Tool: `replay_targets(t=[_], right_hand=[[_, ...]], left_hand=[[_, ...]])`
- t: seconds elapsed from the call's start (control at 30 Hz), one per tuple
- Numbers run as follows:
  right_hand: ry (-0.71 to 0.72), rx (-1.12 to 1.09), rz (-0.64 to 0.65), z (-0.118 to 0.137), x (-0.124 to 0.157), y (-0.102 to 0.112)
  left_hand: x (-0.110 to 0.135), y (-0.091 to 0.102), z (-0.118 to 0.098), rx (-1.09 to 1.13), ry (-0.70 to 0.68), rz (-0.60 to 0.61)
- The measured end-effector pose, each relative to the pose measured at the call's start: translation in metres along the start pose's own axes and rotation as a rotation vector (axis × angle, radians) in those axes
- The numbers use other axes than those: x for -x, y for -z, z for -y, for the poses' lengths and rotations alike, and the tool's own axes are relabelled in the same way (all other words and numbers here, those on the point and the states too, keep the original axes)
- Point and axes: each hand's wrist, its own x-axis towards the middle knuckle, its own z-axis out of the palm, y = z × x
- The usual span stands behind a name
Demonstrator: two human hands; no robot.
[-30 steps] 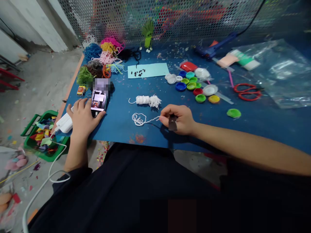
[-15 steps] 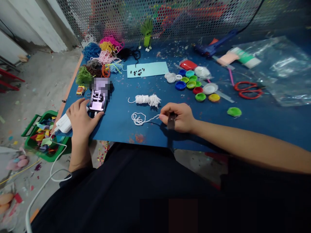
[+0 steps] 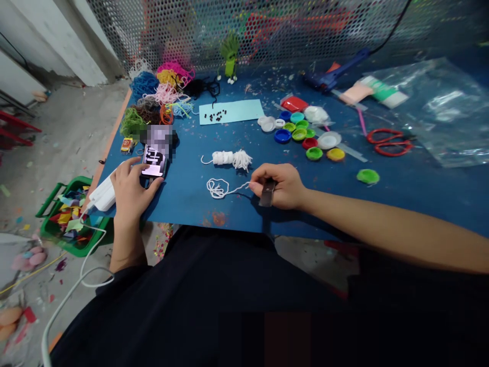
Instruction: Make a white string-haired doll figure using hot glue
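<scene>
My left hand (image 3: 131, 189) rests on the blue table (image 3: 401, 188) at its left edge, fingers curled around the lower end of a lit phone (image 3: 154, 161), thumb on the screen. My right hand (image 3: 278, 185) lies near the front edge, fingers closed, pinching the end of a white yarn strand (image 3: 220, 188) that runs left to a loose tangle. A small dark flat piece (image 3: 267, 193) sticks out from under its fingers. A white yarn bundle (image 3: 232, 158) lies just behind the tangle.
Coloured yarn heaps (image 3: 158, 97) sit at the back left, a pale blue card (image 3: 231, 111) with black beads behind the bundle, several bottle caps (image 3: 301, 133), red scissors (image 3: 389, 141), a glue gun (image 3: 333, 75), a plastic bag (image 3: 439, 109). A white charger (image 3: 102, 194) and green scrap bin (image 3: 66, 216) are left.
The phone screen has changed its picture and my left hand shifted slightly on it. My right hand with the yarn has stayed put.
</scene>
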Motion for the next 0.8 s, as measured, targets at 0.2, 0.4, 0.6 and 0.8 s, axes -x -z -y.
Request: replay_targets(t=[0.2,0.4,0.6,0.8], right_hand=[[-0.030,0.011,0.000,-0.0026,0.0002,-0.0005],[-0.006,-0.005,-0.006,-0.0031,-0.0004,-0.0005],[-0.038,0.002,0.017,-0.0035,-0.0001,0.0001],[-0.030,0.002,0.013,-0.0035,0.0002,0.0000]], left_hand=[[0.0001,-0.0016,0.0038,0.004,0.040,-0.074],[0.0006,-0.0019,0.0030,0.021,0.040,-0.079],[0.0003,-0.0013,0.0030,0.039,0.047,-0.042],[-0.0010,0.0008,-0.0015,0.055,-0.052,-0.001]])
